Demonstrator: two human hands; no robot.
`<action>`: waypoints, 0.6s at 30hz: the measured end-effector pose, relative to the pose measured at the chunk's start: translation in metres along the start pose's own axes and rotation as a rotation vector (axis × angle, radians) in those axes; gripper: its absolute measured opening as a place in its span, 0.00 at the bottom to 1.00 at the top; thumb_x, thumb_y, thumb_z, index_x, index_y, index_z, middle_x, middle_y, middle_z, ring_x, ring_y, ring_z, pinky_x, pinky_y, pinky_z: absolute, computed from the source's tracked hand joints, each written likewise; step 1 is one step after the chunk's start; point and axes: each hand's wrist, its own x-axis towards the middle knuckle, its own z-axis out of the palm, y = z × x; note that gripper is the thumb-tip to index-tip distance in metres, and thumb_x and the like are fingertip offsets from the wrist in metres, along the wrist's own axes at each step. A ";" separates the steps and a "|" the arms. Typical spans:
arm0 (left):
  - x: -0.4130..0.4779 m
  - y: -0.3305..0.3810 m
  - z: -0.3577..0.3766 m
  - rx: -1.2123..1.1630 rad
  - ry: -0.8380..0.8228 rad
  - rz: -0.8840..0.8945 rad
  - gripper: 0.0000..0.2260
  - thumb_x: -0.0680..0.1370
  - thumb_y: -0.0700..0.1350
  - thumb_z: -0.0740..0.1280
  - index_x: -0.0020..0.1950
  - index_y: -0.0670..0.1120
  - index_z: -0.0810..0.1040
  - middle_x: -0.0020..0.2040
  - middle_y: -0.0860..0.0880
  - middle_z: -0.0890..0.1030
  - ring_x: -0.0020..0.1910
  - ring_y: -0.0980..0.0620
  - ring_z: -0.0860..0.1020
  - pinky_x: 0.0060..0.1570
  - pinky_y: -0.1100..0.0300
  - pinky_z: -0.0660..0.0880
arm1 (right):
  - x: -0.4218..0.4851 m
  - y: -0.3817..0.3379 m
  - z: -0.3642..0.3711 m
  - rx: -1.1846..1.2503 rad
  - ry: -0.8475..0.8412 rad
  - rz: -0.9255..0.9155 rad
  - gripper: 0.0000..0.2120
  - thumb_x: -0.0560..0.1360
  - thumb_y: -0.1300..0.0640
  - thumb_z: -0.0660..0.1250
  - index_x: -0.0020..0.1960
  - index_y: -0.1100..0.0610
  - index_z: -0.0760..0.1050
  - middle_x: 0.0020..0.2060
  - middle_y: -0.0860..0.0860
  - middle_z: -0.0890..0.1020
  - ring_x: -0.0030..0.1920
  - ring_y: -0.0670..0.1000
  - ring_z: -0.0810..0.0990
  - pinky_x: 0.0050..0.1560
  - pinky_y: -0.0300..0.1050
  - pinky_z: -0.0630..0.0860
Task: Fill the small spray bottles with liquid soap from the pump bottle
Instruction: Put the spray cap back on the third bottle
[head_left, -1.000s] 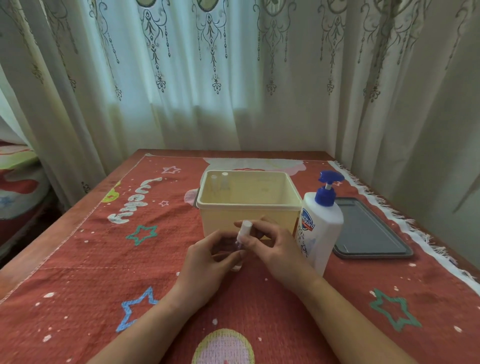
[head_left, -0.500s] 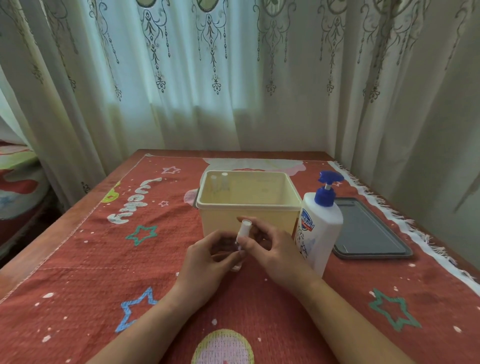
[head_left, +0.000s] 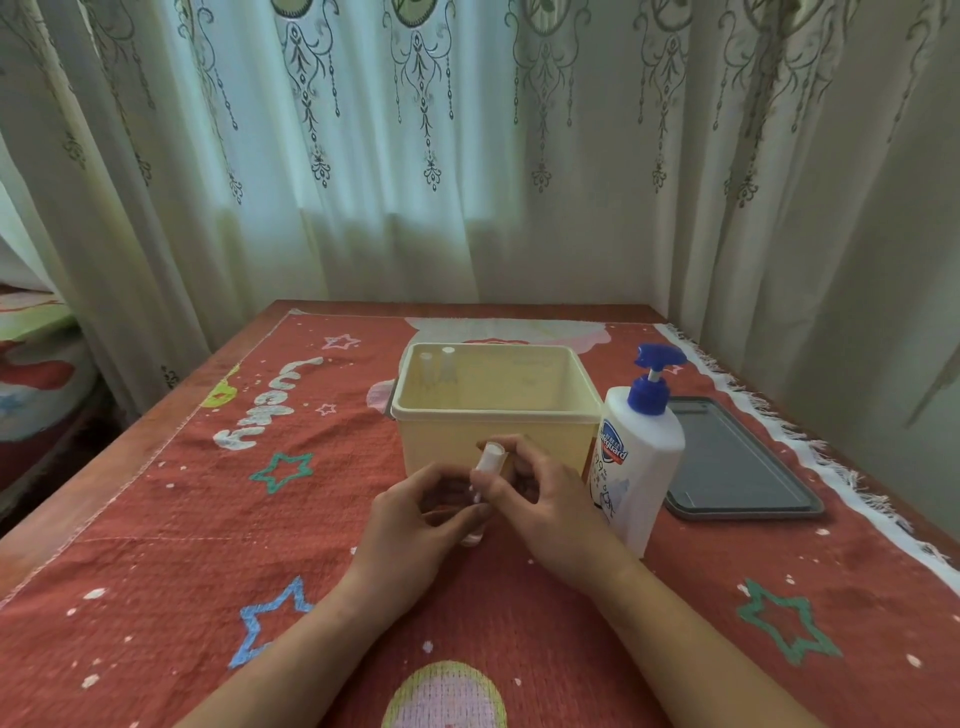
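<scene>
A small clear spray bottle (head_left: 485, 470) with a white cap stands upright on the red cloth, in front of the cream tub. My left hand (head_left: 415, 519) grips its clear body. My right hand (head_left: 545, 499) pinches the white cap at the top. The white pump bottle (head_left: 636, 457) with a blue pump head stands just right of my right hand. Two more small spray bottles (head_left: 436, 366) lean in the tub's far left corner.
The cream plastic tub (head_left: 496, 415) sits at mid-table behind my hands. A dark grey tray (head_left: 727, 462) lies flat to the right of the pump bottle. A red patterned cloth (head_left: 182, 545) covers the table. Curtains hang behind and to the right.
My right fingers have shifted slightly around the cap. The small bottle and my left hand stay where they were.
</scene>
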 end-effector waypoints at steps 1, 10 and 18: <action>0.000 0.000 0.000 -0.006 -0.002 -0.001 0.10 0.73 0.36 0.75 0.52 0.43 0.83 0.45 0.49 0.87 0.46 0.54 0.86 0.42 0.66 0.80 | 0.000 0.001 -0.001 0.019 -0.018 -0.001 0.17 0.77 0.43 0.67 0.65 0.43 0.74 0.42 0.54 0.83 0.44 0.53 0.83 0.47 0.56 0.80; 0.001 -0.001 0.001 -0.026 -0.009 -0.011 0.10 0.73 0.34 0.75 0.53 0.43 0.83 0.45 0.48 0.87 0.47 0.51 0.86 0.42 0.61 0.82 | 0.000 0.000 0.000 0.058 0.022 -0.007 0.07 0.76 0.49 0.71 0.49 0.51 0.79 0.34 0.57 0.81 0.35 0.54 0.80 0.40 0.53 0.78; 0.000 -0.002 0.000 -0.037 -0.002 -0.011 0.09 0.73 0.35 0.75 0.52 0.44 0.83 0.45 0.48 0.87 0.46 0.52 0.86 0.41 0.62 0.81 | 0.000 -0.001 0.006 0.029 -0.002 0.024 0.13 0.75 0.40 0.68 0.52 0.47 0.72 0.38 0.58 0.82 0.39 0.57 0.82 0.43 0.57 0.79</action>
